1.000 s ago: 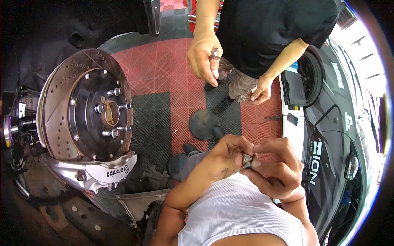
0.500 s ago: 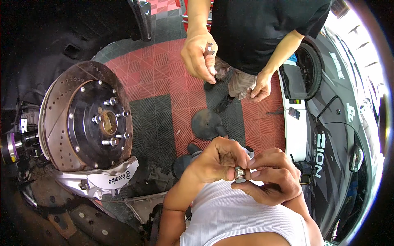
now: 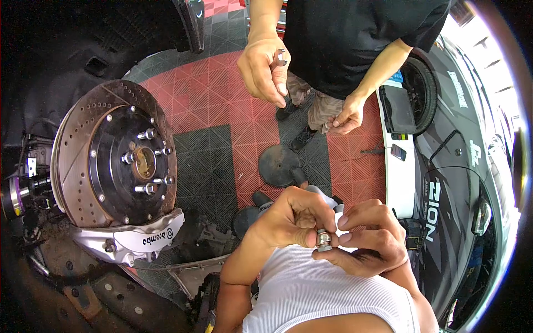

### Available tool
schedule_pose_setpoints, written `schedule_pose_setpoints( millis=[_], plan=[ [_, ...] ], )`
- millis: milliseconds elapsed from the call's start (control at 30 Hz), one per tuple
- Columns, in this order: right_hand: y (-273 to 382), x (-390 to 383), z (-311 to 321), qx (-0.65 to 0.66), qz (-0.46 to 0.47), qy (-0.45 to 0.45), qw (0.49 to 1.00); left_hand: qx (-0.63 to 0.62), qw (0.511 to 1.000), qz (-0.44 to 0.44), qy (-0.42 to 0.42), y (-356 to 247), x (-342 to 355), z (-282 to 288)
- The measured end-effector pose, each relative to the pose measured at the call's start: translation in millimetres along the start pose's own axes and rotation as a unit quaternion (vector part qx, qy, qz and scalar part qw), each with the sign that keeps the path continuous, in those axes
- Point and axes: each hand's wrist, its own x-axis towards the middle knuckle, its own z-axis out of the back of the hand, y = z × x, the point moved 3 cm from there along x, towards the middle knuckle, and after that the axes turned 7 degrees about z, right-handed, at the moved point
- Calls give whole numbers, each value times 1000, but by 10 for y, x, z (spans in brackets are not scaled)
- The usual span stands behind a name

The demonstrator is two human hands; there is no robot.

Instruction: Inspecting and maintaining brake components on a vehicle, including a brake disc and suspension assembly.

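A short, shiny metal fitting with a hex head (image 3: 323, 240) is pinched upright between my two hands in front of my white tank top. My left hand (image 3: 291, 217) grips its upper part with thumb and forefinger. From the other side my right hand (image 3: 375, 240) closes on it, thumb under the hex end and fingertips at its side. Across from me a co-worker's hand (image 3: 263, 72) holds an open-end wrench (image 3: 280, 57), of which only the jaw shows. Their other hand (image 3: 348, 115) pinches something too small to make out.
On the left is a drilled brake disc (image 3: 75, 161) with protruding wheel studs and a silver caliper (image 3: 136, 240) below it. A round black stool base (image 3: 279, 166) stands on the red and black floor tiles. A dark car (image 3: 461, 205) fills the right.
The co-worker's wrench hand has shifted slightly left, and their other hand has turned a little. My hands keep their grip on the fitting, almost unmoved. The brake disc appears slightly farther left.
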Motion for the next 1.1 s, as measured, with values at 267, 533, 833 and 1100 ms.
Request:
schedule_pose_setpoints(
  millis=[267,533,833,1100],
  plan=[
    [5,-25,20,99,-53,-27,993,12,997,3,70,83,-5,22],
    [-42,-50,-91,212,-110,-40,970,26,996,-32,83,80,-21,24],
    [27,4,-51,184,-87,20,979,11,993,11,116,66,-90,-10],
    [-79,100,-18,151,-67,107,980,141,985,-53,79,17,-126,49]
  ],
)
